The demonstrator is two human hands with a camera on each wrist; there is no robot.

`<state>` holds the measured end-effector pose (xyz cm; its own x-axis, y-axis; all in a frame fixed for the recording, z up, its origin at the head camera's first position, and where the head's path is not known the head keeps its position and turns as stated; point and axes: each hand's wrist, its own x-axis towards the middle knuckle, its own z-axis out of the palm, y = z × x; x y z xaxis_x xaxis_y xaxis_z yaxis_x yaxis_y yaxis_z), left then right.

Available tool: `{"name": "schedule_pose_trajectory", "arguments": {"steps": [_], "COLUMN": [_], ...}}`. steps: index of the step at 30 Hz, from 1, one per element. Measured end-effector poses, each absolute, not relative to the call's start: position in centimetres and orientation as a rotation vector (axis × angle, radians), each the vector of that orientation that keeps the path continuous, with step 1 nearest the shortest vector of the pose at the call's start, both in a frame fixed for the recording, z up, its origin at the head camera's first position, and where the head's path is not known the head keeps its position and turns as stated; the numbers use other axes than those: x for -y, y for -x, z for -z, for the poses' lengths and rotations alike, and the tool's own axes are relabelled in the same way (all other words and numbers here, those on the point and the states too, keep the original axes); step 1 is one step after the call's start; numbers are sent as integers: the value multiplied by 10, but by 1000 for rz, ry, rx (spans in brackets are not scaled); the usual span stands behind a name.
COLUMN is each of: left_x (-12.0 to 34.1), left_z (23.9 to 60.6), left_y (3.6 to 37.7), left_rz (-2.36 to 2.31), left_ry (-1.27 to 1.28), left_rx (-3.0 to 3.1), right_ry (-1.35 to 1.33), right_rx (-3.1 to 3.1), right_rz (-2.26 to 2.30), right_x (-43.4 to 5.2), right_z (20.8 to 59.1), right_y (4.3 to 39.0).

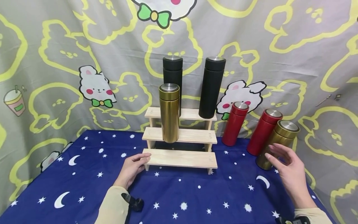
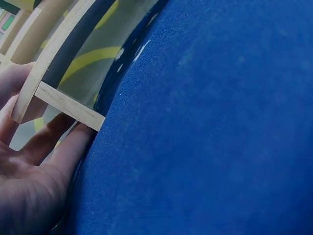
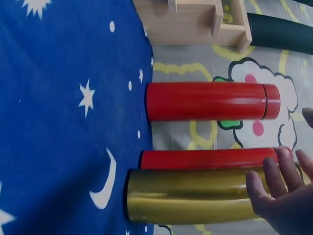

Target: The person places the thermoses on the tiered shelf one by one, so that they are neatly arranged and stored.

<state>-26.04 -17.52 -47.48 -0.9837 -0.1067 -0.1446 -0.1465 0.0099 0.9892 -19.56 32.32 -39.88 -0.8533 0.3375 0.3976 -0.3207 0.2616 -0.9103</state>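
A three-step wooden stand (image 1: 181, 157) stands on the blue cloth. My left hand (image 1: 131, 168) holds the left end of its lowest step; in the left wrist view the thumb lies over the board and the fingers (image 2: 68, 147) reach beneath it by the leg. My right hand (image 1: 291, 171) is beside a gold thermos flask (image 1: 269, 149) at the right, its fingers spread and not wrapped round it. Whether the fingertips touch the flask, I cannot tell. Another gold flask (image 1: 169, 118) stands upright on the middle step.
Two black flasks, one on the left (image 1: 172, 71) and one on the right (image 1: 211, 90), stand on the top step. Right of the stand are two red flasks, one nearer it (image 1: 234, 127) and one (image 1: 263, 133) against the gold flask. A patterned curtain (image 1: 126, 56) hangs behind.
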Motion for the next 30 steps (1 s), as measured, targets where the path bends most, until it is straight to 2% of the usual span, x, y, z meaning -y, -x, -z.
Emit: {"name": "schedule_pose_trajectory", "arguments": {"steps": [9,21,30], "left_x": [178,174,175], "left_z": [474,475,475], "left_y": [259,261,258], "left_rz": [-2158,-2158,-2166], "left_ry": [317,300,283], "left_rx": [-2222,-2229,-2227], "right_ry": [191,481,432], "right_rx": [1898,1808,2044], "right_rz": [-1676,-1698,-1629], "right_x": [-328,-359,-380], "right_z": [403,407,424], "right_y": [193,196,207]}}
